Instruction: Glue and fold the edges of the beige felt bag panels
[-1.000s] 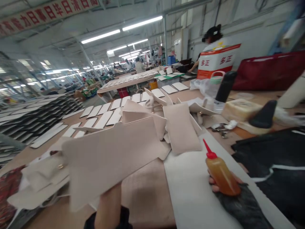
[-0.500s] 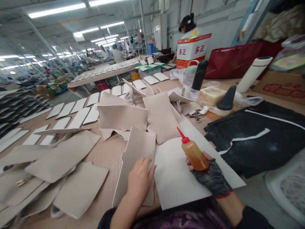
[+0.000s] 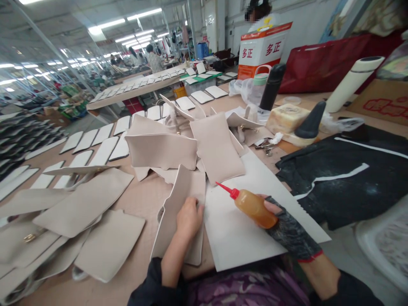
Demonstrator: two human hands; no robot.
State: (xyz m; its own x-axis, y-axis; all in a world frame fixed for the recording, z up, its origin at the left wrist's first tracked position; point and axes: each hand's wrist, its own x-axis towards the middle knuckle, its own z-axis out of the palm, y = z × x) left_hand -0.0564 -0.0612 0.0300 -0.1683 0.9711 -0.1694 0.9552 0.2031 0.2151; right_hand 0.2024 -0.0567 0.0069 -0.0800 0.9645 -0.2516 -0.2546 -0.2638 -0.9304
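In my right hand (image 3: 276, 212), which wears a dark fingerless glove with a red cuff, I hold a squeeze bottle (image 3: 256, 207) of amber liquid. Its red nozzle points to the upper left, above a white sheet (image 3: 232, 238). My left hand (image 3: 190, 216) is bare and closed on the right edge of a beige leather bag panel (image 3: 186, 185); the fingertips are hidden. The panel bends, and its left side is raised off the table. Just beyond lie more beige bag pieces (image 3: 161, 151), and one panel (image 3: 218, 148) overlaps the sheet's far edge.
Several beige bag panels (image 3: 110, 242) are piled at the left. Rows of white-faced pieces (image 3: 103, 151) cover the table behind them. To the right are black cloth (image 3: 341, 182), a yellowish block (image 3: 288, 117), a black bottle (image 3: 272, 87) and a white flask (image 3: 353, 83). A person (image 3: 259, 17) is at the back.
The bottle has tipped over to the left, its nozzle now lower and nearer the panel. My left hand's fingers have curled at the panel's edge, and the panel's left side has lifted.
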